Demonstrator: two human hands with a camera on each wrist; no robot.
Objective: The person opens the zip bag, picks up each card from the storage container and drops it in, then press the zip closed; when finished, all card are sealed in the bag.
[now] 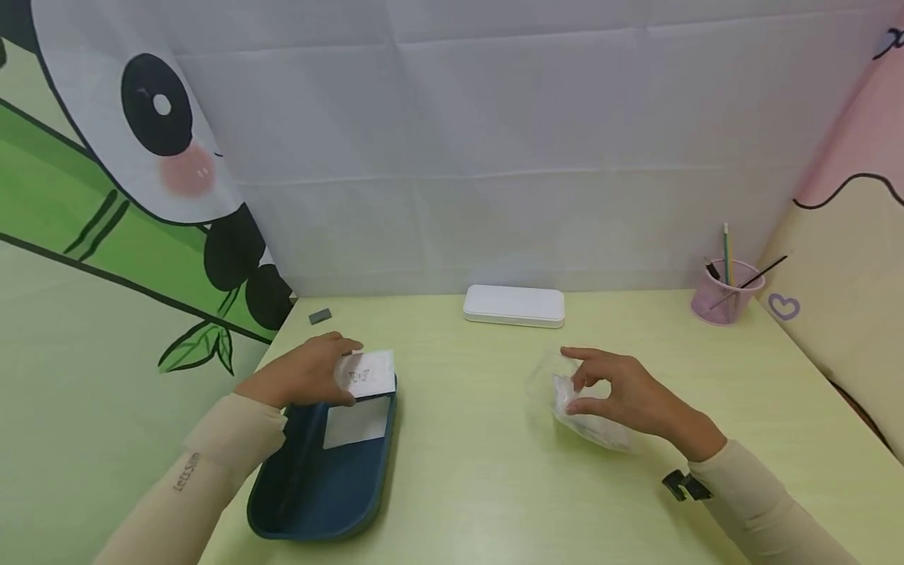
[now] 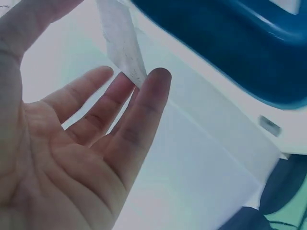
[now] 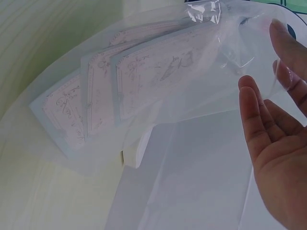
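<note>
My left hand point(image 1: 348, 369) holds a white card point(image 1: 370, 372) with a faint drawing over the far end of an open dark blue pencil case point(image 1: 318, 490). In the left wrist view the card's edge point(image 2: 123, 44) lies against my fingertips point(image 2: 156, 81). A second white card point(image 1: 356, 424) lies inside the case. My right hand point(image 1: 575, 386) pinches a clear plastic bag point(image 1: 589, 424) resting on the table; in the right wrist view the bag point(image 3: 201, 110) holds several pink printed cards point(image 3: 144, 81), and my fingers point(image 3: 261, 115) grip its film at the open end.
A white box lid point(image 1: 514, 306) lies at the back middle of the pale green table point(image 1: 466, 377). A pink mesh cup point(image 1: 726, 297) with pencils stands at the back right. A small grey eraser point(image 1: 320, 316) sits at the back left. Printed screens wall in the table.
</note>
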